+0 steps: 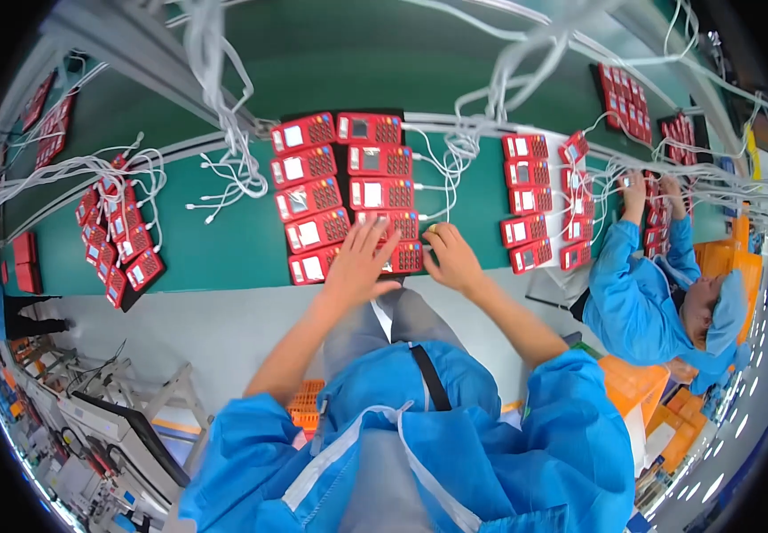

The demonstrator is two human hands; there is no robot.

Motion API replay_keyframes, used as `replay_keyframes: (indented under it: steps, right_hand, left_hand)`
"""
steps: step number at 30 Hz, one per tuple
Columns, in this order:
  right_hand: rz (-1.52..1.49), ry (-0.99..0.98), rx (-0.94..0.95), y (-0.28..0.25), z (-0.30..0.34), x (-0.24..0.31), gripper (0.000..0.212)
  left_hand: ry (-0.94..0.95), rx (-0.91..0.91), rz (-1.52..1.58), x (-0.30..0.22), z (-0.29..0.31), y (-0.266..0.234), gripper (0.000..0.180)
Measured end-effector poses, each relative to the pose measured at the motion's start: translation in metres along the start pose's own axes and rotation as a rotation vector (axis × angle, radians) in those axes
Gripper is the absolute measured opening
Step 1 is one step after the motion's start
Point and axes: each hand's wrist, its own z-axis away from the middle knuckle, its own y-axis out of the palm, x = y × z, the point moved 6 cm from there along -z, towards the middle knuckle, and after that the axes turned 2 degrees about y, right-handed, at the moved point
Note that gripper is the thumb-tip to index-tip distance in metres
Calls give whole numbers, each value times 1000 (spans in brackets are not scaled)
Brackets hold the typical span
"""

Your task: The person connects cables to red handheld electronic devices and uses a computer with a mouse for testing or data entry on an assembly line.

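Two columns of red handheld card terminals with keypads lie in front of me on the green bench: a left column (308,197) and a right column (382,161). My left hand (359,269) rests open, fingers spread, over the lower terminals, partly covering the bottom right terminal (409,258). At that terminal's right edge is my right hand (455,259), its fingers bent together. Whatever lies between its fingertips is too small to make out. White cables (433,186) run into the right sides of the terminals above it.
Loose white cable ends (220,191) lie left of the terminals. More red terminals stand in a cluster (120,233) at left and in columns (526,200) at right. Cable bundles hang overhead. A co-worker in blue (637,289) works at the right. The green bench's (482,256) front edge is before me.
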Motion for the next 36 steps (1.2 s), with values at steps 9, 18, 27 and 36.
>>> replay_keyframes:
  steps: [9, 18, 27, 36]
  right_hand:
    - [151, -329, 163, 44, 20, -46, 18]
    - [42, -221, 57, 7, 0, -67, 23]
    - [88, -212, 10, 20, -35, -52, 23]
    - [168, -193, -63, 3, -42, -78, 34]
  left_hand:
    - [0, 204, -161, 20, -21, 41, 103]
    - [-35, 230, -173, 19, -24, 39, 101]
    - [-153, 121, -128, 17, -27, 38, 115]
    - [-195, 191, -135, 18, -31, 36, 122]
